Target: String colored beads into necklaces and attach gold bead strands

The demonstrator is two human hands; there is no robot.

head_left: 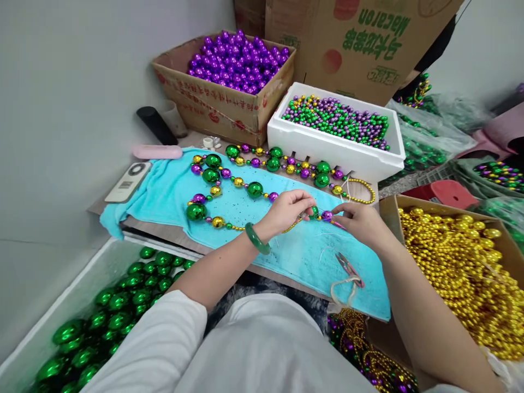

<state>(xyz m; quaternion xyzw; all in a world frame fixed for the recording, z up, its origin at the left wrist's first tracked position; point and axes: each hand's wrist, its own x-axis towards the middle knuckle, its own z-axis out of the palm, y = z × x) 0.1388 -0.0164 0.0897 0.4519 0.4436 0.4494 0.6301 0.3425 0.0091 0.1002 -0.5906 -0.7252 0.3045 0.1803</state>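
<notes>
On a blue towel [295,256] lies a bead string [254,189] of green, purple and gold balls, looping from the far left toward my hands. My left hand [290,210], with a green bangle at the wrist, pinches the string beside a small green bead [314,212]. Thumb and fingers of my right hand [360,221] close on the string by a purple bead [327,216]. A thin thread shows around these beads; its ends are too fine to follow. Small thread snippers [349,269] with a cord lie on the towel below my right hand.
Behind the towel stand a carton of purple balls [223,101] and a white foam box of small beads [327,139]. A finished-looking strand [323,179] lies before them. Gold beads [454,262] fill a carton at right; green balls [118,300] fill a foam box at left.
</notes>
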